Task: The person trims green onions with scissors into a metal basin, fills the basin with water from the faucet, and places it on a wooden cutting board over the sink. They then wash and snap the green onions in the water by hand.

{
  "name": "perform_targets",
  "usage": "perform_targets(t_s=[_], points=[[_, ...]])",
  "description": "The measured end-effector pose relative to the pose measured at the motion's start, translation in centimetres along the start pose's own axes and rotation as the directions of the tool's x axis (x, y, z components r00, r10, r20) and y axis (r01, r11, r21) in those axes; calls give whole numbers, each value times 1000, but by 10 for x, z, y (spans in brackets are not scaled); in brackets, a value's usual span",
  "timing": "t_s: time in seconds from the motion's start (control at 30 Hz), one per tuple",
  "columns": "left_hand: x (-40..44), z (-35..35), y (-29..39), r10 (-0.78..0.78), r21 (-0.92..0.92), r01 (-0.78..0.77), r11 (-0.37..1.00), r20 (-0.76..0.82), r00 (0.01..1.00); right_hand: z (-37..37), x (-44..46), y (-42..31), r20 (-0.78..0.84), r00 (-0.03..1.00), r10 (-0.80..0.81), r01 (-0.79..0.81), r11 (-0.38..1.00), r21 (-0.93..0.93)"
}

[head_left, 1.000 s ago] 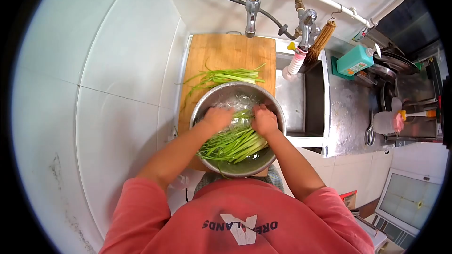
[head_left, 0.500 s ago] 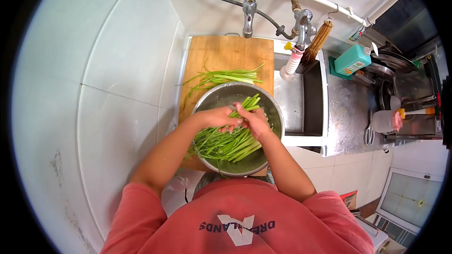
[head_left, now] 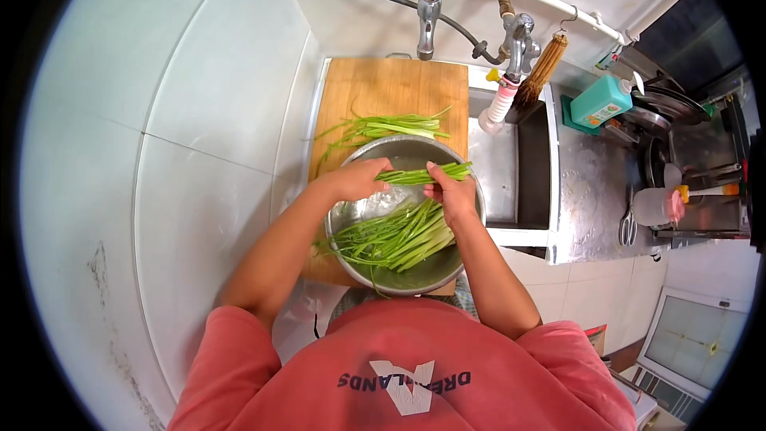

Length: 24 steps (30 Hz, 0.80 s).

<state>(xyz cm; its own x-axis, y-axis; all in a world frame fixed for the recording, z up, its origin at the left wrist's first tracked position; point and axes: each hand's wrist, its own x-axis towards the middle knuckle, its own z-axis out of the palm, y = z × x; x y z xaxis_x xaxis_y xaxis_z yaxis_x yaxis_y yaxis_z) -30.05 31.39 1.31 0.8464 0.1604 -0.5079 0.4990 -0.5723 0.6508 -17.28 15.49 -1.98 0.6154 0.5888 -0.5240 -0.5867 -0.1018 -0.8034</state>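
Note:
A small bunch of thin green celery-like stalks (head_left: 411, 177) is held level between my two hands, over the far half of a metal basin (head_left: 476, 227). My left hand (head_left: 361, 180) is closed round the left end of the bunch. Nearer its right end, my right hand (head_left: 452, 193) grips the same stalks, which stick out past the fingers. Below my hands, a larger heap of green stalks (head_left: 395, 239) lies in the basin, where water glints. Behind the basin, more stalks (head_left: 391, 126) rest on a wooden cutting board (head_left: 399, 84).
Right of the board is a sink (head_left: 491, 168) under a tap with a pink-and-white nozzle (head_left: 501, 108). A straw brush (head_left: 542, 70) hangs beside it. Farther right stand a teal pump bottle (head_left: 600, 101), scissors (head_left: 628, 227) and pans. A tiled wall (head_left: 215, 96) borders the left.
My hands have moved apart and slightly away from me, stretching the bunch out level between them. Before, they were close together over the middle of the basin.

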Motion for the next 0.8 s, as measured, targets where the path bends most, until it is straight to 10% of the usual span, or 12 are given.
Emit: perform_targets(t_s=[0.1, 0.23, 0.4, 0.8], points=[[-1, 1, -1, 156, -101, -175, 979, -170, 973, 6, 3, 1, -123, 992, 15, 2, 991, 133], [-2, -10, 3, -31, -324, 2, 946, -86, 996, 10, 7, 1, -108, 993, 49, -33, 989, 146], [4, 11, 3, 18, 223, 5, 975, -102, 995, 8, 3, 9, -134, 991, 17, -4, 996, 91], [3, 15, 0, 89, 195, -33, 980, -284, 955, 13, 6, 5, -142, 987, 81, -64, 991, 122]])
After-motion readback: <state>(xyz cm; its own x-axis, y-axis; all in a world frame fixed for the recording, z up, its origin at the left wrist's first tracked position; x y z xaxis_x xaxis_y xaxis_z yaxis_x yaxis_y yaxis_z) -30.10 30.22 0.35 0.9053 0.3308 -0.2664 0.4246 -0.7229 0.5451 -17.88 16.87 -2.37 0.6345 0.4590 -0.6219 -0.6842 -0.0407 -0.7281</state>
